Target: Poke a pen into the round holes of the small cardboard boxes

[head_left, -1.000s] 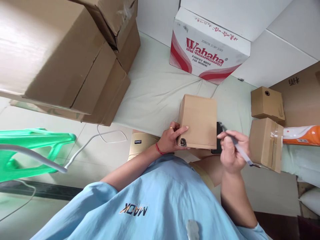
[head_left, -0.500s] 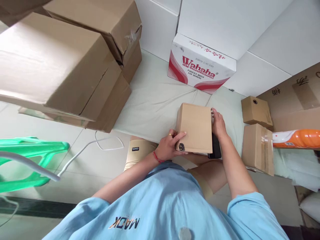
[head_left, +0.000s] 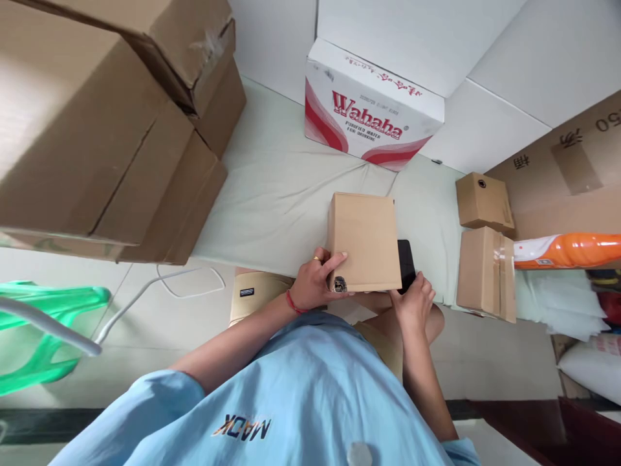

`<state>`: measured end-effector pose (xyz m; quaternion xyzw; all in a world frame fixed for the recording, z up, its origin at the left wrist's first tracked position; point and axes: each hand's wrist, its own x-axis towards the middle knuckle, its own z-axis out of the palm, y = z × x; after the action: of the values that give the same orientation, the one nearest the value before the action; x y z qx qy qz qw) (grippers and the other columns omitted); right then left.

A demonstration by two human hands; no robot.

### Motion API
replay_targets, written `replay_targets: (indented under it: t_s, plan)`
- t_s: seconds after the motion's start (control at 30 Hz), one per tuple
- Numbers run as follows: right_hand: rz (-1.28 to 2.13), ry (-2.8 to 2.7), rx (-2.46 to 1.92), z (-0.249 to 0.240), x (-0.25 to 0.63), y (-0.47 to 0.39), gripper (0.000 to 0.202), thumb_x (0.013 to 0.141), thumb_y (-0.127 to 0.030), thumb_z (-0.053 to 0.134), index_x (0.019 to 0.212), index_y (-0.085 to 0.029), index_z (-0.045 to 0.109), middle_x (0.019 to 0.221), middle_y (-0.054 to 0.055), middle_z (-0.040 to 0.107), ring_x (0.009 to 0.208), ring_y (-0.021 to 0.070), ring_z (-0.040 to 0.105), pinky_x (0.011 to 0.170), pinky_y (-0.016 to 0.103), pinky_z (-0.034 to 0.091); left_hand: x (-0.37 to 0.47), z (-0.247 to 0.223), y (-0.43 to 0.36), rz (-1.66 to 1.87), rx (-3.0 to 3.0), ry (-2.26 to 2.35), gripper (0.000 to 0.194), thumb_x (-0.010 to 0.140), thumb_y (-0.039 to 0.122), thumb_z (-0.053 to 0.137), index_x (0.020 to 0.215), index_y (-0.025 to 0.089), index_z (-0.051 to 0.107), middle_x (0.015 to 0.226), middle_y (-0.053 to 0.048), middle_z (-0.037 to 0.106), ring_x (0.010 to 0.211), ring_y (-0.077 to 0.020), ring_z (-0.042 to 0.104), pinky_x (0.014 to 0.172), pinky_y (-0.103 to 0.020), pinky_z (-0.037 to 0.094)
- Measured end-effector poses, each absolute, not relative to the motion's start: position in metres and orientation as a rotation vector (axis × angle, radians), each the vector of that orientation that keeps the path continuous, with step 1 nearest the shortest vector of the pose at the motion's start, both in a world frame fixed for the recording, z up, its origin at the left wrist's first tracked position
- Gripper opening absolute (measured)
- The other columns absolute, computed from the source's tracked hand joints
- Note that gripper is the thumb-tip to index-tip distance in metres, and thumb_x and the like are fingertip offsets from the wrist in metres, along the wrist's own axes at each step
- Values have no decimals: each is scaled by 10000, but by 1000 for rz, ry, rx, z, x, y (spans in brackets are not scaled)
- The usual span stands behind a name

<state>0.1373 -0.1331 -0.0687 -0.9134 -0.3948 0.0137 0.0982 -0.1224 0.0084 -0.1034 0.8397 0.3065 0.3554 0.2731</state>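
Observation:
A small brown cardboard box (head_left: 366, 239) stands at the near edge of the pale green cloth, with a dark torn spot at its lower left corner. My left hand (head_left: 315, 279) grips that corner, thumb on the face and the other fingers partly hidden at the side. A black phone-like object (head_left: 406, 264) lies just right of the box, partly covered by it. At its lower end is my right hand (head_left: 414, 299), fingers curled at the near edge of the object and close to the box's lower right corner; whether it grips anything is unclear.
Large cartons (head_left: 82, 129) are stacked at the left. Behind the small box stands a white and red Wahaha carton (head_left: 371, 107). Two small boxes, the nearer one taped (head_left: 485, 272), and an orange bottle (head_left: 567, 251) are at the right. A green stool (head_left: 53, 323) stands lower left.
My right hand has moved from the box's right side down toward its near right corner, uncovering more of the black object. My left hand keeps its hold. The whole view has shifted.

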Motion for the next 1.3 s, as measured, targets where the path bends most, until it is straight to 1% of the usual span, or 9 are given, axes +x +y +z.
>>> replay_targets:
  t_s: [0.17,0.27,0.43,0.6,0.7,0.8,0.97,1.13,1.3]
  plan:
    - [119,-1055,-2801,-58,149,-105,695,833,-498,787,1365,-80,626,1248,257,624,1184,431,575,1052,539,457,-122,-101,7,974,2233,842,1002,805,728,847,1596,292,415,1193,-91,514,982,-255,671,763,-365,619]
    - [141,-1087,-2782,-52,156,-105,734,779,-514,834,1314,-60,618,1214,255,626,1180,432,599,1073,534,457,-122,-98,3,921,2203,877,1011,797,683,876,1609,303,410,1231,-95,511,1015,-260,674,807,-386,634]
    - [310,-1032,-2734,-44,162,-124,811,753,-616,798,1358,-127,567,1275,219,609,1091,386,679,920,472,542,-124,-94,3,894,2175,868,1026,798,650,894,1628,312,395,1226,-84,504,1059,-266,676,834,-391,644]
    - [462,-926,-2579,-38,160,-140,838,727,-654,753,1398,-183,577,1348,201,655,1265,399,653,1043,516,532,-125,-93,4,890,2151,873,1033,807,650,890,1641,307,385,1166,-63,504,1058,-265,668,841,-395,635]
    - [433,-723,-2366,-24,145,-153,854,695,-652,791,1380,-182,594,1330,183,699,1264,376,666,1091,528,525,-124,-90,1,869,2138,886,1019,817,652,883,1636,302,389,1200,-76,506,1075,-265,656,857,-398,634]
    - [460,-664,-2118,3,117,-168,877,748,-655,819,1445,-190,558,1291,148,726,1157,323,714,1043,501,564,-122,-87,-1,862,2145,887,1009,822,640,884,1632,302,386,1242,-86,505,1087,-266,653,865,-396,633]
    - [413,-1033,-1975,41,63,-168,790,812,-572,843,1451,-199,565,1337,155,699,1198,322,701,1051,508,586,-120,-86,-3,841,2158,923,978,837,614,874,1622,289,390,1256,-95,513,1095,-271,655,894,-408,630]
    - [238,-1389,-1870,41,35,-148,737,868,-511,802,1487,-212,537,1244,133,672,1134,314,707,943,496,642,-119,-85,-6,798,2151,949,883,903,565,803,1628,289,380,1257,-99,530,1058,-262,671,847,-408,638]
    - [237,-1501,-1871,38,28,-145,755,873,-489,783,1519,-224,497,1249,134,657,1136,320,698,927,511,650,-115,-85,-8,795,2153,950,765,949,476,727,1618,294,406,1206,-104,598,1045,-276,667,823,-421,646]
